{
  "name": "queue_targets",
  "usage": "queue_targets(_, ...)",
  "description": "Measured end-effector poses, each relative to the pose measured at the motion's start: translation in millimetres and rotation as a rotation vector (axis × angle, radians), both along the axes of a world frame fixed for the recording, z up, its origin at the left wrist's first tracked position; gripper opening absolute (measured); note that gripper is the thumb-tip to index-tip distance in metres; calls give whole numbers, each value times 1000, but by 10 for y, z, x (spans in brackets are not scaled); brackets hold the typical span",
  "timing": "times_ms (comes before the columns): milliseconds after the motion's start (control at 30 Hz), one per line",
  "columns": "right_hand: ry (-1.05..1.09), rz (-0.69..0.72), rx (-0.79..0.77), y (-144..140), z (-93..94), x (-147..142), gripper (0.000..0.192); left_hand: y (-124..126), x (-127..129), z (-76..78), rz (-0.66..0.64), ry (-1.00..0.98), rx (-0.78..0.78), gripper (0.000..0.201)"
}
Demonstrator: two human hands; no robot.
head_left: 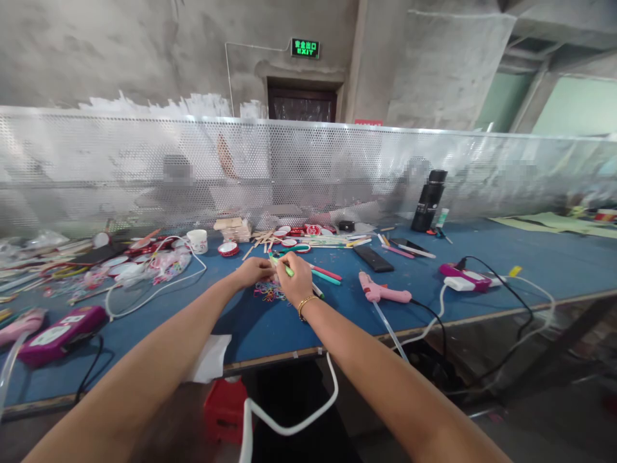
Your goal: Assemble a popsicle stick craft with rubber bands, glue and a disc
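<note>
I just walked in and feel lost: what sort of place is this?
Probably a craft workshop in a bare concrete building. A long blue worktable carries a pink glue gun, wooden sticks and coloured rubber bands, with a perforated screen behind it.
</note>
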State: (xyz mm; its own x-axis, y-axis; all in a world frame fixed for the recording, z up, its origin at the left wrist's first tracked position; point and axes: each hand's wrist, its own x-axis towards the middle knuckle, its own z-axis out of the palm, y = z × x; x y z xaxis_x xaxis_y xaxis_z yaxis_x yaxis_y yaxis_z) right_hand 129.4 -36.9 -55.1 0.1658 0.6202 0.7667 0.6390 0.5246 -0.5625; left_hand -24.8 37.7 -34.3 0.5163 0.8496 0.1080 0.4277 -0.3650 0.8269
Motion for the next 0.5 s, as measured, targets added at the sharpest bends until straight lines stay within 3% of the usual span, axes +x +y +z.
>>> queue_targets(500, -9, 15, 30, 7, 0, 3, 12, -14, 4, 12, -14, -24, -15, 32)
